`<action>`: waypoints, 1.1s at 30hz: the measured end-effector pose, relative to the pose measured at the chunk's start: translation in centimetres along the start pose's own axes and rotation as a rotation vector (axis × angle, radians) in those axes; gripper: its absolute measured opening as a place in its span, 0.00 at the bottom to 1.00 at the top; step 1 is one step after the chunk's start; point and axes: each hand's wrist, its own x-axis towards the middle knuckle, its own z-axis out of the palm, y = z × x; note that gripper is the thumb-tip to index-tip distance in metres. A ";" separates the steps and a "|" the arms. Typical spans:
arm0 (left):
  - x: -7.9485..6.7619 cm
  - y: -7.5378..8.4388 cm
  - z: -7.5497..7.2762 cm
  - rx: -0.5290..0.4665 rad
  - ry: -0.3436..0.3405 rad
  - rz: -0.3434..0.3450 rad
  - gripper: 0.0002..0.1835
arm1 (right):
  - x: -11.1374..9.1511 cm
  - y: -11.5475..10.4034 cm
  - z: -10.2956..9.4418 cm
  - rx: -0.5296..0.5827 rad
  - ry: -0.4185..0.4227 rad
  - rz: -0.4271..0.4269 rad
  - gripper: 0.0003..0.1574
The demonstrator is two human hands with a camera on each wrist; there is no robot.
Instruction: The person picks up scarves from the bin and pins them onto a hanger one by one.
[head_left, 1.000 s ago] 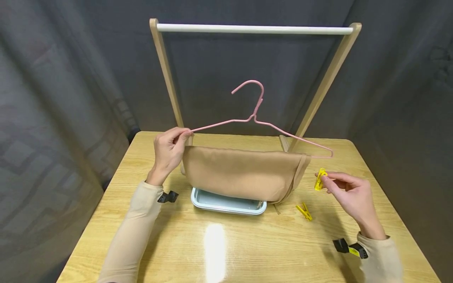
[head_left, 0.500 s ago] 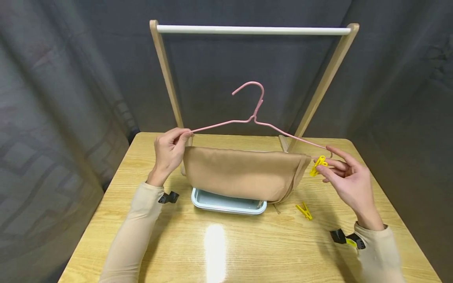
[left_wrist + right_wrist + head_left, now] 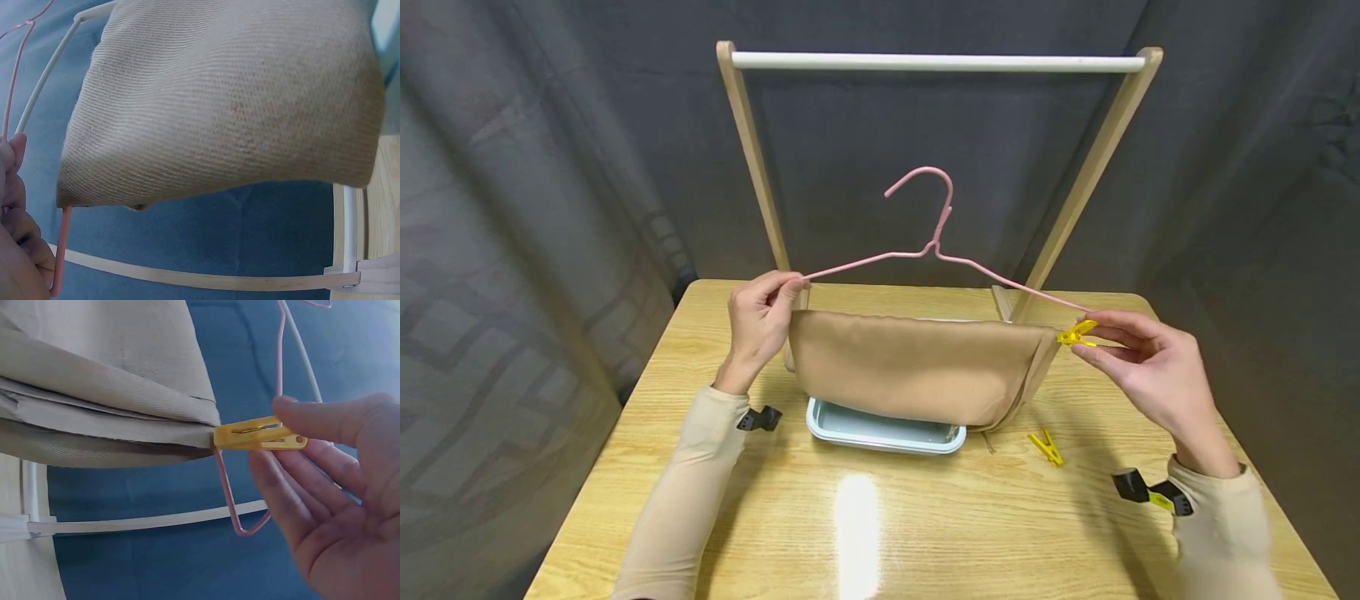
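A pink wire hanger (image 3: 973, 265) carries a folded tan cloth (image 3: 917, 367) draped over its lower bar. My left hand (image 3: 758, 323) grips the hanger's left end beside the cloth; in the left wrist view its curled fingers (image 3: 25, 228) lie along the wire. At the hanger's right end, my right hand (image 3: 1153, 367) pinches a yellow clothespin (image 3: 257, 435) between thumb and fingers. The clothespin's tip meets the cloth's top right edge, at the hanger's bar. Whether it clamps the cloth cannot be told. A second yellow clothespin (image 3: 1046, 447) lies on the table below.
Beneath the cloth sits a light blue tray (image 3: 887, 444), partly covered. Behind stands a wooden rack with a white rail (image 3: 936, 62); its posts (image 3: 752, 150) rise on both sides. Dark curtains (image 3: 512, 250) surround the wooden table (image 3: 760, 517).
My right hand has moved up and left to the hanger's right end, turning the clothespin until its tip points at the cloth. The hanger's hook has shifted slightly left. My left hand keeps its place.
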 end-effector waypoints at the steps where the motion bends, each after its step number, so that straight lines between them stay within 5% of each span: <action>1: 0.0 0.0 0.0 -0.005 -0.001 -0.003 0.07 | 0.0 -0.2 -0.1 0.009 -0.010 0.004 0.28; 5: 0.0 -0.1 -0.1 -0.017 0.001 -0.010 0.07 | 0.2 -0.8 -0.1 -0.013 0.000 0.010 0.27; 16: -0.1 0.2 -0.2 -0.041 0.027 0.006 0.06 | 0.7 -1.6 0.8 -0.167 0.196 -0.056 0.22; 24: -0.2 0.4 -0.5 -0.169 -0.040 -0.043 0.07 | 1.1 -1.7 2.4 -0.265 0.165 -0.341 0.16; 33: -0.6 0.6 -0.8 -0.266 -0.073 -0.142 0.10 | 1.8 -1.1 3.2 -0.338 0.101 -0.454 0.11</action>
